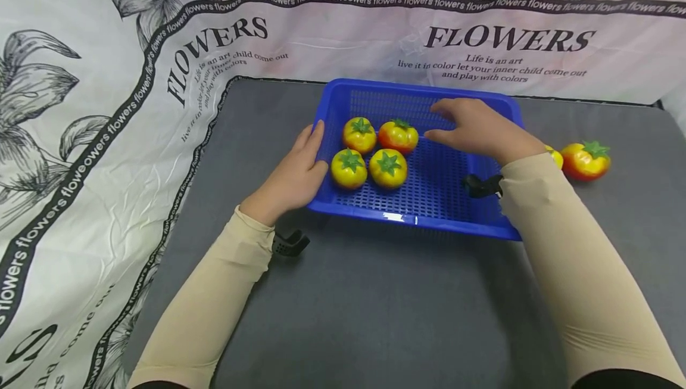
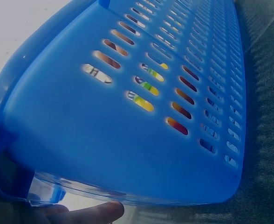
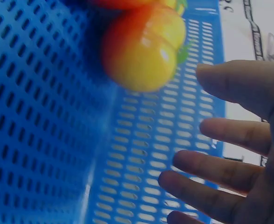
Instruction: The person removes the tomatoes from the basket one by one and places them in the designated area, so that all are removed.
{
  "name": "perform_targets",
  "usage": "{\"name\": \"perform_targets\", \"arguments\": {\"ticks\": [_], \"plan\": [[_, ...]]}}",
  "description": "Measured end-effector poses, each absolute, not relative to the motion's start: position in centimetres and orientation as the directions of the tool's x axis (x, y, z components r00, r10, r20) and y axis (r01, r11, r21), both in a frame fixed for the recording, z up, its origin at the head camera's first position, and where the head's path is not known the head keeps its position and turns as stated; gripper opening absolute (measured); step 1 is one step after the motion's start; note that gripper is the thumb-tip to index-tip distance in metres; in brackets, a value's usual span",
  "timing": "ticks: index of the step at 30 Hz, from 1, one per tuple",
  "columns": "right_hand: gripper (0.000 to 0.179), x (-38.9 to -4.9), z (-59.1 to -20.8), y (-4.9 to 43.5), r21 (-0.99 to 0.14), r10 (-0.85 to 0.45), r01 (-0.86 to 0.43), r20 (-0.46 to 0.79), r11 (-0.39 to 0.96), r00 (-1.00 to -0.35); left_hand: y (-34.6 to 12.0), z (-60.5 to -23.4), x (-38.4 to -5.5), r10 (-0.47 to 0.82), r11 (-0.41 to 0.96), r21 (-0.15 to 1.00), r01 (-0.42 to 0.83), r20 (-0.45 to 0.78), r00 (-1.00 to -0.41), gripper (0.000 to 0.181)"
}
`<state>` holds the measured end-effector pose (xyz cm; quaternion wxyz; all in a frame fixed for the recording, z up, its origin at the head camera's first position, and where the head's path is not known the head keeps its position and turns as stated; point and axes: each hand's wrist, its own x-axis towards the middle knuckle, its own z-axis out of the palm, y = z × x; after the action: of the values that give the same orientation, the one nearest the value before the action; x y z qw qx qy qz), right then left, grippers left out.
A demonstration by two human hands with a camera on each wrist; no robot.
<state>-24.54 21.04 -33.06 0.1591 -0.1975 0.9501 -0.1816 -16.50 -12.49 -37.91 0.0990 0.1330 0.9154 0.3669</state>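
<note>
A blue plastic basket (image 1: 455, 225) with slotted walls stands on the grey table. Several yellow-red toy tomatoes with green leafy tops sit in its left half, among them a redder tomato (image 1: 398, 136) at the back. My left hand (image 1: 293, 177) touches the basket's left side, its fingers extended along the wall. In the left wrist view a fingertip (image 2: 110, 211) shows beside the basket's outer wall. Over the basket's right half hovers my right hand (image 1: 477, 127), fingers spread and holding nothing. The right wrist view has a tomato (image 3: 139, 60) apart from the fingers.
Right of the basket, a red-yellow tomato (image 1: 585, 161) lies on the grey cloth (image 1: 407, 311). Another tomato (image 1: 555, 156) is mostly hidden behind my right sleeve. A flower-printed white curtain (image 1: 343, 37) borders the table at the back and left.
</note>
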Motion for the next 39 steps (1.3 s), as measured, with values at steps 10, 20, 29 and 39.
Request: {"name": "perform_targets", "arguments": {"ticks": [10,20,29,39], "plan": [[0.070,-25.6,-34.1,19.9,-0.463,-0.448,-0.311,-0.221,0.830,-0.866,-12.6,-37.4,-16.9,0.321,0.699,0.690,0.188,-0.068,-0.945,0.073],[0.076,-25.7,-35.5,20.5,-0.549,-0.424,-0.257,-0.203,0.796,-0.882,-12.0,-37.5,-17.0,0.319,0.704,0.693,0.159,-0.108,-0.942,0.074],[0.076,-25.7,-36.0,20.0,-0.556,-0.441,-0.242,-0.256,0.795,-0.860,-12.1,-37.7,-16.8,0.316,0.684,0.711,0.165,-0.085,-0.945,0.074],[0.068,-25.5,-37.1,19.5,-0.549,-0.506,-0.313,-0.242,0.775,-0.828,-12.4,-37.9,-16.5,0.308,0.687,0.709,0.159,-0.085,-0.948,0.074]]}}
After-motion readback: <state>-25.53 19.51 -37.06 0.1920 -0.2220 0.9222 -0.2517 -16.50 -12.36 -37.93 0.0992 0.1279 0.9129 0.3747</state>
